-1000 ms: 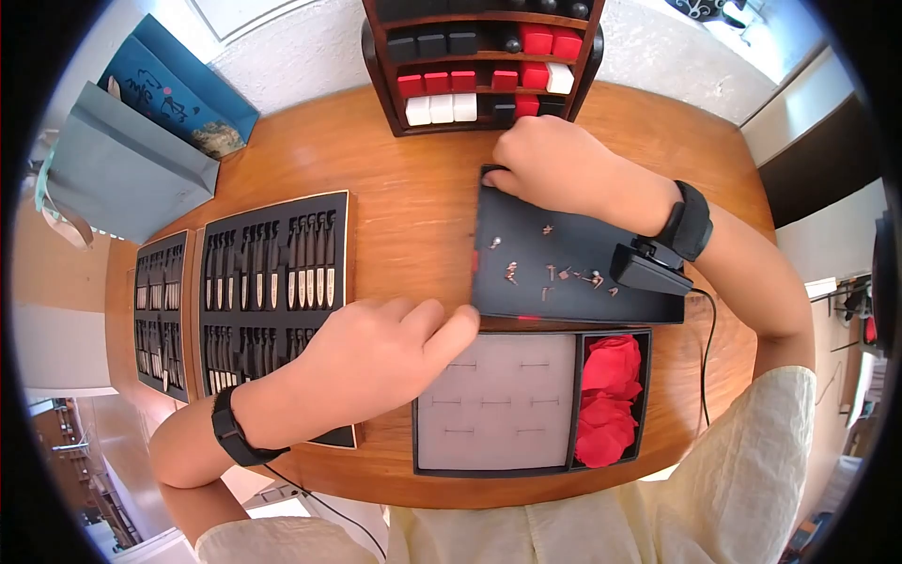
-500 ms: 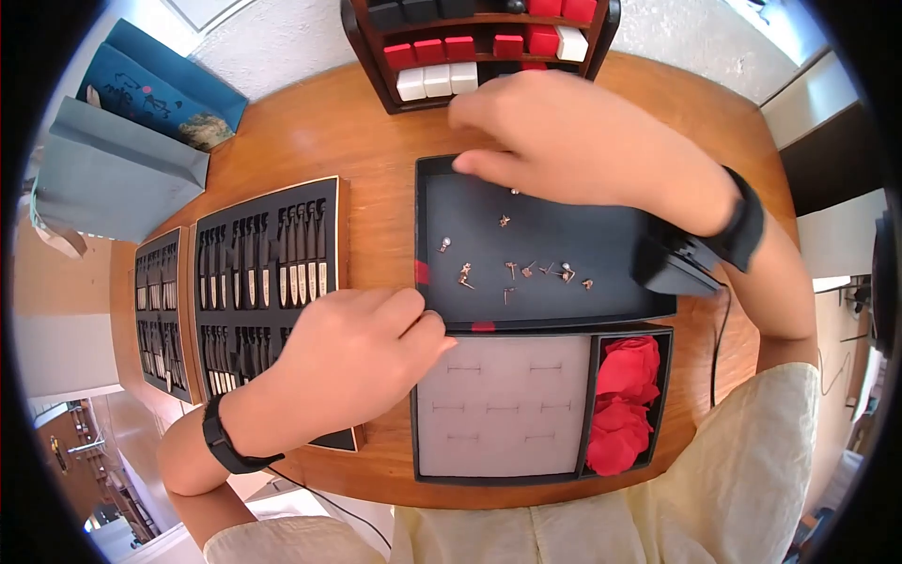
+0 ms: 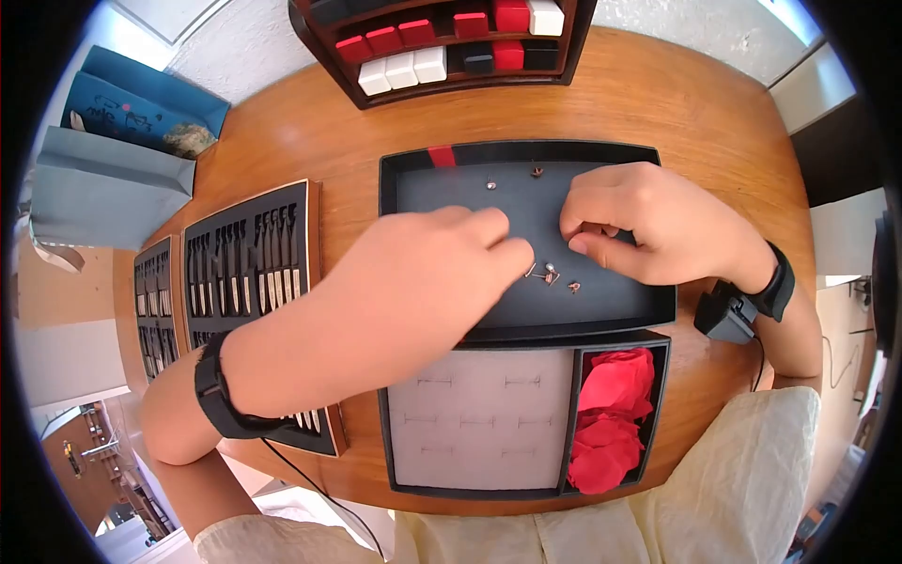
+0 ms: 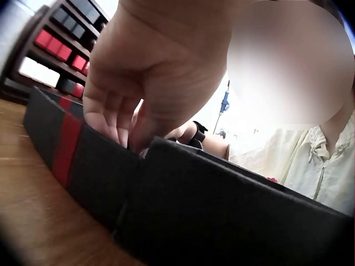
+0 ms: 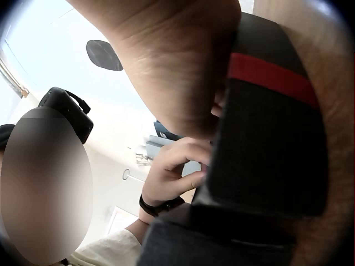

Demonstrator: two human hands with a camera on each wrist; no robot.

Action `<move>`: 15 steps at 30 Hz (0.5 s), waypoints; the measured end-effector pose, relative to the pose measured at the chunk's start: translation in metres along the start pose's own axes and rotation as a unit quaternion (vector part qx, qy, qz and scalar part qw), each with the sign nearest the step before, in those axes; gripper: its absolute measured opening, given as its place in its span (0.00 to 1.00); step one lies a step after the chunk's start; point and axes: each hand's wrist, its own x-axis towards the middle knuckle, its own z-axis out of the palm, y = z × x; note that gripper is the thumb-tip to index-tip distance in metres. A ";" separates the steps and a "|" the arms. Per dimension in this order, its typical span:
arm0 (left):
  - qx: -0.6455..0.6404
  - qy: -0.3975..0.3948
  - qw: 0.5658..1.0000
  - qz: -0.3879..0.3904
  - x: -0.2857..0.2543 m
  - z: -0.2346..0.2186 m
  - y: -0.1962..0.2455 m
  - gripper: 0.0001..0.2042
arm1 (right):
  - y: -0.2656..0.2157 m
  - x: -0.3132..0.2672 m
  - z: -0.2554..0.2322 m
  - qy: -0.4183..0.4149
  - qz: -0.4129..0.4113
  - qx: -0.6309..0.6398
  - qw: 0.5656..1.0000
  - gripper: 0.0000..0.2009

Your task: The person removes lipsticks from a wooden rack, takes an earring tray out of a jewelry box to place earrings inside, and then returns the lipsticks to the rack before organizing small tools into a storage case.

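My left hand (image 3: 442,258) reaches over the left part of a shallow black tray (image 3: 606,315), its fingertips beside small earring-like pieces (image 3: 551,274). In the left wrist view the fingers of my left hand (image 4: 161,72) point down behind the tray's wall (image 4: 100,166); I cannot tell whether they pinch a piece. My right hand (image 3: 648,226) is over the tray's right half, fingers loosely curled, thumb near the index finger, with no object visible in it. A pearl-like piece (image 3: 490,185) and another small piece (image 3: 536,172) lie toward the tray's far side.
Nearer me sits a black box with a slitted grey pad (image 3: 479,470) and red petals (image 3: 615,385). Left are black cases of dark, pale-tipped items (image 3: 268,254) and blue bags (image 3: 113,169). A wooden rack (image 3: 451,89) of small boxes stands behind.
The tray has shifted left to line up above the padded box. My right hand has left its far edge and lowered over the pieces. My left hand has moved forward and right over the tray.
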 end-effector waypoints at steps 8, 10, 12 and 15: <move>-0.004 0.021 0.999 0.025 0.010 0.013 0.006 0.11 | 0.009 -0.005 0.014 0.102 -0.032 -0.035 0.994 0.04; -0.001 0.017 0.999 0.028 0.012 0.011 0.004 0.10 | 0.009 -0.005 0.015 0.106 -0.031 -0.033 0.993 0.04; -0.015 0.011 1.000 0.023 0.012 0.010 0.002 0.08 | 0.011 -0.005 0.016 0.111 -0.030 -0.035 0.993 0.04; -0.107 -0.006 0.994 -0.027 0.011 -0.005 0.002 0.06 | 0.013 -0.007 0.017 0.116 -0.037 -0.043 0.992 0.05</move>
